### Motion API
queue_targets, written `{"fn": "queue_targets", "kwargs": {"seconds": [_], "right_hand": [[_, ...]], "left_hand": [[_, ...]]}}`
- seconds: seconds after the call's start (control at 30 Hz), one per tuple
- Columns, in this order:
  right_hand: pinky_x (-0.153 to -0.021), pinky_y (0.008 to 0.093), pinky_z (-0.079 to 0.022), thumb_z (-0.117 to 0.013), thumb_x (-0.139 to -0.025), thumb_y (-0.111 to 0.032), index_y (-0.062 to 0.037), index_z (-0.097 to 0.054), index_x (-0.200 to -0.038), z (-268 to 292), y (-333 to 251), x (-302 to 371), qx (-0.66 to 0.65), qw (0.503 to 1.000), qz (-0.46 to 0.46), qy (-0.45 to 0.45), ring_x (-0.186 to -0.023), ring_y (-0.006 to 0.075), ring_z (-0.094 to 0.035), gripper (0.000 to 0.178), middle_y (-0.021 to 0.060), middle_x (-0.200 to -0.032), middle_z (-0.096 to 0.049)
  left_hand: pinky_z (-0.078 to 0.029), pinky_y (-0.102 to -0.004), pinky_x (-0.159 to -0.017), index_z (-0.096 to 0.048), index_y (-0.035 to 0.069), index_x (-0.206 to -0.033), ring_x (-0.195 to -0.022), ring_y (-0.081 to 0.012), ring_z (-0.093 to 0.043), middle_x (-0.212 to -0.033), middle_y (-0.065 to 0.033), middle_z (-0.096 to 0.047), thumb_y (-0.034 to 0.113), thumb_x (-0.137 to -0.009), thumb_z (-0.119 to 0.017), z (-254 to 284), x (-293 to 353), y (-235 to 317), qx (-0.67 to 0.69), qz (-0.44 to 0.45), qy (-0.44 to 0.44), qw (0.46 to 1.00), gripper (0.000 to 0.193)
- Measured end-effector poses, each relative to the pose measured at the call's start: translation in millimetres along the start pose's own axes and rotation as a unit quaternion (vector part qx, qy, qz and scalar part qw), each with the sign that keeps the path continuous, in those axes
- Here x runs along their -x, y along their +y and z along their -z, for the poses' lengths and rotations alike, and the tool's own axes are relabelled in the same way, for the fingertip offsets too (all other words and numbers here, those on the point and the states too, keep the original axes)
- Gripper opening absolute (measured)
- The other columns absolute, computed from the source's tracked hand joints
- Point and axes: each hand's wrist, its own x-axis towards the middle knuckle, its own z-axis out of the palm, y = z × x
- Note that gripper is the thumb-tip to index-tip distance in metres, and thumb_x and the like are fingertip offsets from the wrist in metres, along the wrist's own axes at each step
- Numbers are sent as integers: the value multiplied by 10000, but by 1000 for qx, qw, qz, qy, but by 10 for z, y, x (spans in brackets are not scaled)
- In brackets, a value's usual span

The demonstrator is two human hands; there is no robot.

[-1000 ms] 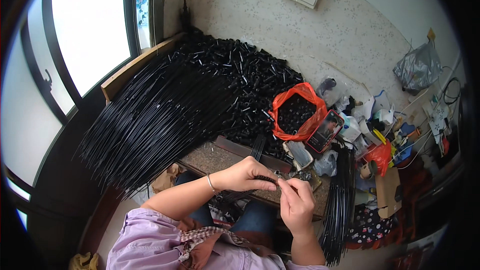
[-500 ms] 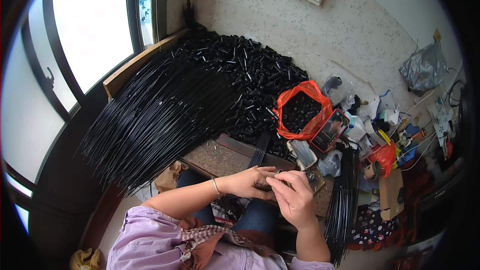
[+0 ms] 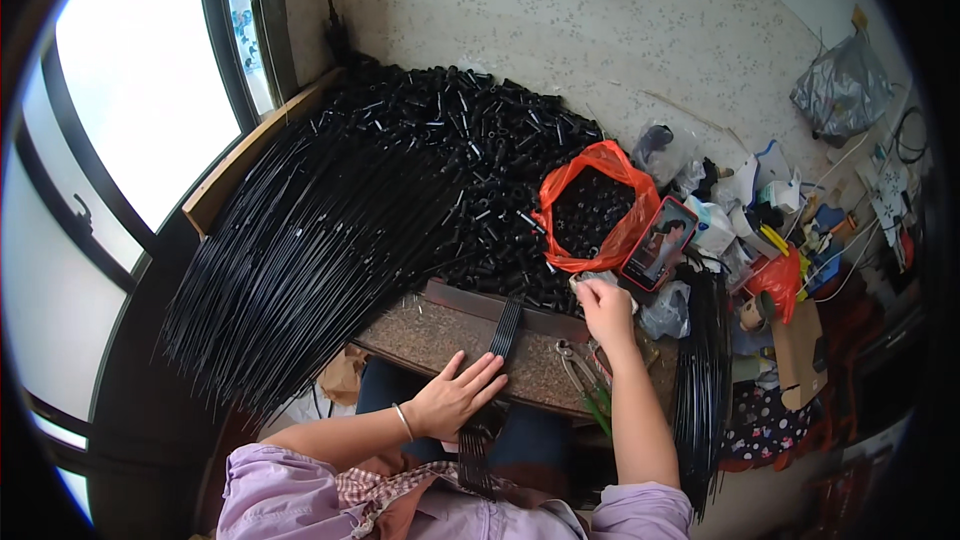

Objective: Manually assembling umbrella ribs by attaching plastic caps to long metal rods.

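Observation:
My left hand [image 3: 462, 395] lies with fingers stretched out, pressing on a narrow row of thin black rods [image 3: 508, 325]. The row crosses the speckled bench top [image 3: 410, 325], and more black rods [image 3: 477, 465] show below the hand over my lap. My right hand [image 3: 610, 312] is over the bench's right side, just in front of the red plastic bag [image 3: 558, 190] and beside the phone [image 3: 660, 243]. Its fingers are curled together; whatever they hold is hidden. The small tray under those fingers is mostly covered. Pliers with green handles [image 3: 597, 402] lie left of my right forearm.
A big sheaf of thin black rods [image 3: 290, 270] fills the left side. Behind it are heaped short black tubes [image 3: 480, 130]. The red bag holds small dark parts. More rods [image 3: 698, 390] hang at the right, near a clear plastic bag [image 3: 666, 312] and mixed clutter.
My hands, together before, are now apart. The left has come down flat onto the row of rods; the right has moved up toward the red bag. The pliers have come into sight.

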Motion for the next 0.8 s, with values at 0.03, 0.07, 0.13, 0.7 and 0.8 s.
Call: {"fn": "queue_targets", "kwargs": {"seconds": [0.03, 0.07, 0.13, 0.7, 0.8], "right_hand": [[-614, 372, -467, -614, -773, -132, -6, -653, -800, -1, 290, -25, 111, 992, 33, 55, -661, 301, -594, 135, 140, -729, -605], [-662, 397, -465, -645, -731, -109, -17, -658, -795, -43, 534, 13, 171, 983, 0, 74, -751, 333, -571, 112, 132, -759, -593], [-698, 389, -456, -668, -695, -71, -27, -650, -773, -94, 723, 61, 196, 979, 35, 33, -804, 315, -546, 92, 122, -794, -571], [-613, 366, -466, -584, -768, 2, -17, -620, -862, -487, 131, 115, -17, 983, 137, -118, -705, 319, -577, 103, 125, -758, -555], [-603, 356, -464, -588, -756, 8, -12, -629, -836, -403, 190, 139, 19, 988, 104, -114, -685, 309, -580, 92, 124, -745, -556]], "left_hand": [[-190, -530, -1046, -244, 26, -1389, -1358, -313, -180, -1449, -210, -192, 387, -675, -622, 71, 36, 7, 5, 1, -30, 1000, 885], [-188, -524, -1049, -235, 27, -1393, -1358, -308, -181, -1451, -202, -192, 384, -661, -634, 31, 42, -7, 27, 0, -13, 1000, 906], [-186, -518, -1052, -226, 28, -1396, -1359, -302, -182, -1454, -193, -192, 381, -648, -647, -112, 82, -36, 52, 10, 1, 999, 928], [-193, -438, -1065, -256, 18, -1387, -1361, -278, -196, -1460, -163, -211, 263, -732, -546, 14, -30, -141, 68, 6, -26, 997, 757], [-192, -437, -1065, -258, 18, -1386, -1361, -276, -197, -1459, -161, -214, 256, -726, -546, -20, -39, -158, 77, 4, -9, 997, 759]]}}
